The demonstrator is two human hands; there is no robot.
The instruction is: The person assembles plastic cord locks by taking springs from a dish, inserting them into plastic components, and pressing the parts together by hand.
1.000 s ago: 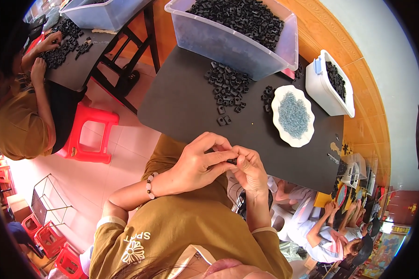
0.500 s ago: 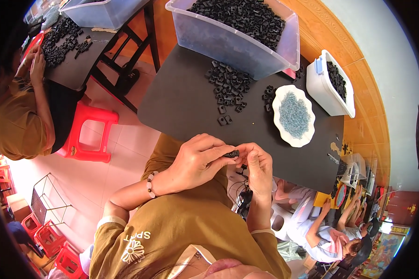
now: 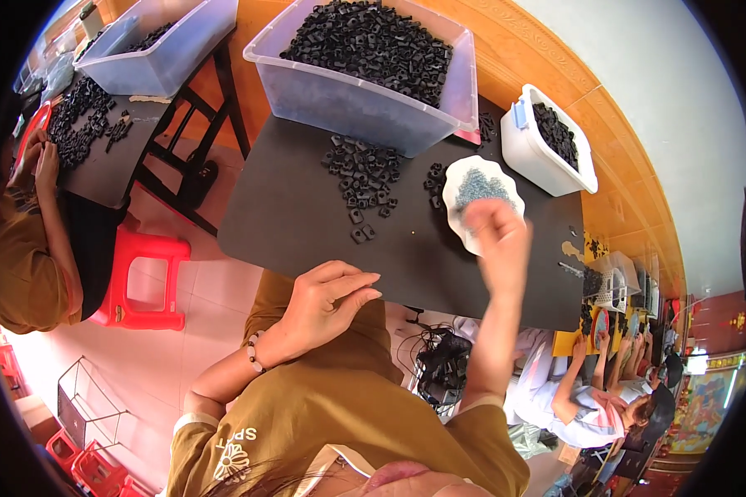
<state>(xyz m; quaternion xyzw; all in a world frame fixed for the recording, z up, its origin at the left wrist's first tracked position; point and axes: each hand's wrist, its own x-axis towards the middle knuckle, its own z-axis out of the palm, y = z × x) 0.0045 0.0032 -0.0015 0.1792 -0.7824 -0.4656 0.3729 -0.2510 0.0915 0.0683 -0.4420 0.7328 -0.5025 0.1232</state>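
My left hand [image 3: 327,305] hovers in front of the table's near edge, above my lap. Its thumb and forefinger tips are a little apart, and nothing shows between them. A beaded bracelet circles that wrist. My right hand [image 3: 497,236] is over the front part of a white wavy-edged dish [image 3: 466,240], its fingers smeared by motion; whether they hold anything is unclear. In the dish lies a heap of tiny blue-grey pieces [image 3: 479,184], too small to name, partly covered by the hand. Small black plastic parts [image 3: 363,170] lie in a loose pile left of the dish.
A large clear bin [image 3: 348,112] of black parts stands at the table's back. Right of it is a white tub [image 3: 543,161] with more black parts. A co-worker [image 3: 37,248] sits at the left table beside a red stool [image 3: 145,282]; other people [image 3: 580,406] work at right.
My right hand has left my left hand and reached forward to the dish. The black part that was between my fingers no longer shows. The view has shifted, moving the table leftward.
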